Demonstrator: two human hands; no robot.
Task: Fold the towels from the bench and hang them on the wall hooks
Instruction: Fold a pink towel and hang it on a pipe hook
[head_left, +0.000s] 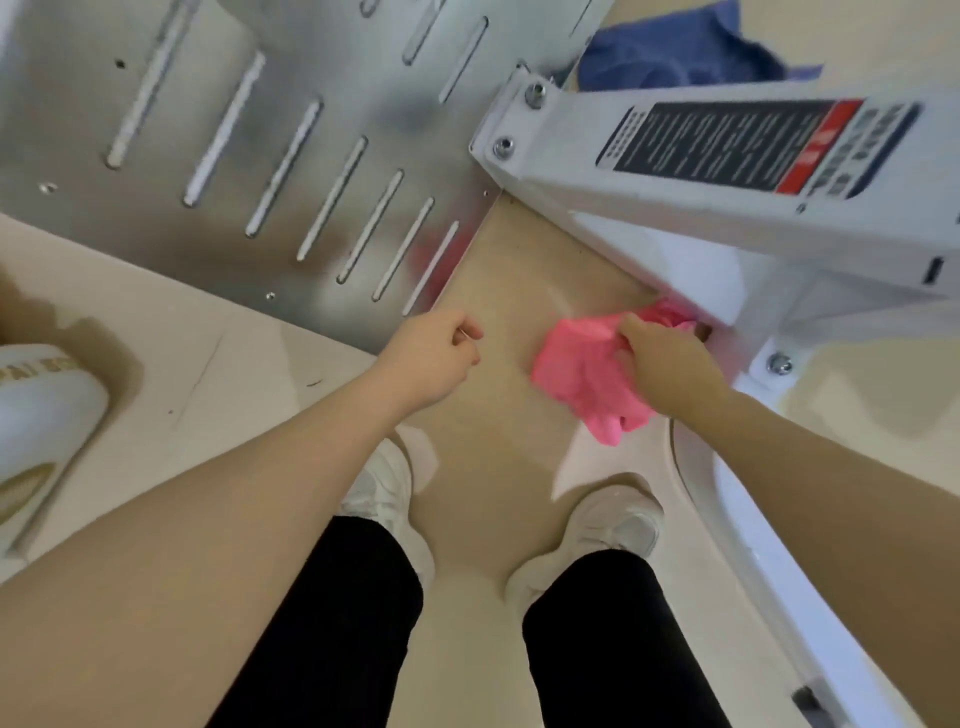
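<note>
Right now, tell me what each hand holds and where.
The right hand pinches the crumpled bright pink towel at its bunched upper edge. The left hand is curled shut; nothing clearly shows in its grip.

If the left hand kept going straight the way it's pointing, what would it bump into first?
Probably the slotted metal plate. The left hand, loosely curled and holding no towel, points up the picture toward that plate's lower edge, with only bare floor between. Depth is unclear, so it might pass above the plate instead.
</note>
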